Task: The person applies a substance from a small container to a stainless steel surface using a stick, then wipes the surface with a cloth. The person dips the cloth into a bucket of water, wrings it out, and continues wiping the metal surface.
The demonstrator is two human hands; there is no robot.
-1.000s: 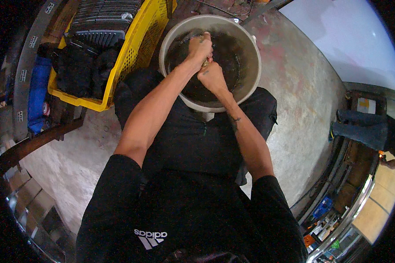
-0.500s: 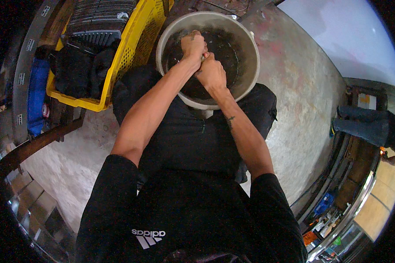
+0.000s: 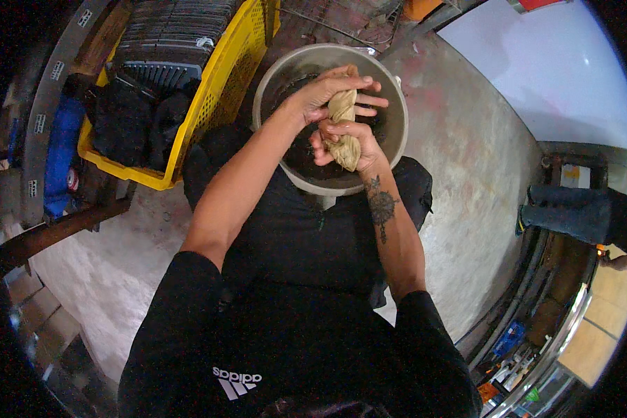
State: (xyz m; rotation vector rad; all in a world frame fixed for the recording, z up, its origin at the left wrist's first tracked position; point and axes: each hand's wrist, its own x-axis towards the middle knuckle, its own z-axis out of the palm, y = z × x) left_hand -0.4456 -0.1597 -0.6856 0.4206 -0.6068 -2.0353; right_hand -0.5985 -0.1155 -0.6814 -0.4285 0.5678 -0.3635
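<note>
A tan, twisted wet cloth is held over a round grey bucket with dark liquid in it. My right hand is closed around the lower part of the cloth. Against the cloth's upper part lies my left hand, its fingers stretched out and apart rather than wrapped round it. The bucket stands between my knees.
To the left stands a yellow perforated crate holding dark slatted parts and black cloth-like items. A large pale panel leans at upper right. Another person's leg shows at the right, near a cluttered shelf.
Both hands were closed together low over the bucket, hiding the cloth. Now they are turned, the left fingers have spread, and the twisted cloth shows. The bucket sits slightly lower in view.
</note>
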